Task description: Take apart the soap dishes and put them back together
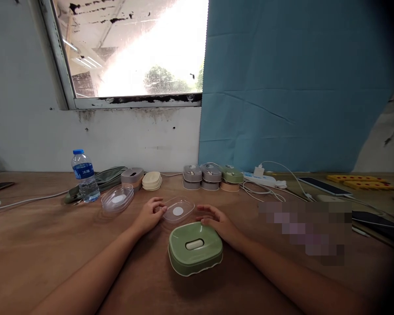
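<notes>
A clear, shallow plastic lid (186,207) with a round white sticker lies ahead of me on the wooden table. My left hand (150,216) is at its left edge, thumb and fingers closed on the rim. My right hand (219,222) is open, fingers apart and pointing toward the lid's right side. Its thumb touches or lies just over the back right corner of a green plastic box cover (184,238). That cover has a slot in the middle with a cream piece in it and a cream lower edge. Its underside is hidden.
Clear lids (110,202) are stacked at left, beside a water bottle (86,186). Cream pieces (151,181) and a grey box (132,175) stand behind. Several two-tone boxes (211,177) line the back. Right are a power strip (265,180), cables, phones (325,186) and yellow strips (357,181).
</notes>
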Demonstrator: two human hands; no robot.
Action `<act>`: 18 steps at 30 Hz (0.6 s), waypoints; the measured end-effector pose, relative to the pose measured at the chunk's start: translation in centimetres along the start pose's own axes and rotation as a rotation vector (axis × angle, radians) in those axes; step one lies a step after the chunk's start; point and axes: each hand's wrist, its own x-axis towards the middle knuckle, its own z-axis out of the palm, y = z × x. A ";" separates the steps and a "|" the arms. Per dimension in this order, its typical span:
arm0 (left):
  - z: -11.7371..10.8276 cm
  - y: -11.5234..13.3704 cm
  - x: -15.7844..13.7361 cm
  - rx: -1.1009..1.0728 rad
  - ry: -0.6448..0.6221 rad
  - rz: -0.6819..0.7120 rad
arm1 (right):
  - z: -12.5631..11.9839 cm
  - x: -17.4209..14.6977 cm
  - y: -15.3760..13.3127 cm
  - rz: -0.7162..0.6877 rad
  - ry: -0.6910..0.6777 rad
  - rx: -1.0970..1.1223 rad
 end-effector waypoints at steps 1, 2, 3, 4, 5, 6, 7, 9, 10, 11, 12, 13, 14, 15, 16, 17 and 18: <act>-0.1 0.3 -0.2 0.067 0.000 0.068 | 0.0 0.0 0.0 0.005 0.000 0.005; -0.2 0.7 -0.3 0.126 -0.008 0.138 | 0.0 0.1 0.1 0.012 0.000 0.013; -0.2 1.1 -0.5 0.177 -0.030 0.208 | 0.0 0.1 0.1 0.019 -0.001 0.021; -0.2 1.4 -0.6 0.219 -0.067 0.274 | 0.0 0.1 0.2 0.024 -0.002 0.028; -0.1 1.8 -0.8 0.254 -0.118 0.335 | 0.0 0.2 0.2 0.025 -0.002 0.032; 0.1 2.0 -0.9 0.281 -0.175 0.386 | 0.0 0.2 0.3 0.023 0.000 0.033; 0.3 2.3 -1.0 0.302 -0.230 0.425 | 0.0 0.3 0.3 0.019 0.003 0.032; 0.7 2.6 -1.1 0.336 -0.304 0.464 | -0.1 0.4 0.5 0.010 0.006 0.027; 0.9 2.7 -1.1 0.354 -0.317 0.466 | -0.1 0.5 0.6 0.009 0.007 0.024; 1.0 2.8 -1.1 0.376 -0.316 0.464 | -0.1 0.5 0.7 0.009 0.008 0.022; 1.0 2.9 -1.1 0.402 -0.307 0.462 | -0.2 0.6 0.8 0.012 0.008 0.020; 0.9 3.0 -1.0 0.434 -0.293 0.463 | -0.2 0.6 0.9 0.015 0.007 0.018; 0.6 3.0 -1.0 0.474 -0.269 0.465 | -0.2 0.7 0.9 0.016 0.008 0.016; 0.2 3.0 -0.8 0.521 -0.230 0.460 | -0.2 0.7 1.0 0.015 0.009 0.014; -0.4 3.0 -0.7 0.575 -0.178 0.448 | -0.2 0.8 1.0 0.012 0.009 0.012; -1.1 3.0 -0.5 0.630 -0.111 0.426 | -0.2 0.8 1.1 0.006 0.009 0.009; -1.9 2.9 -0.3 0.685 -0.029 0.394 | -0.3 0.8 1.1 0.001 0.010 0.005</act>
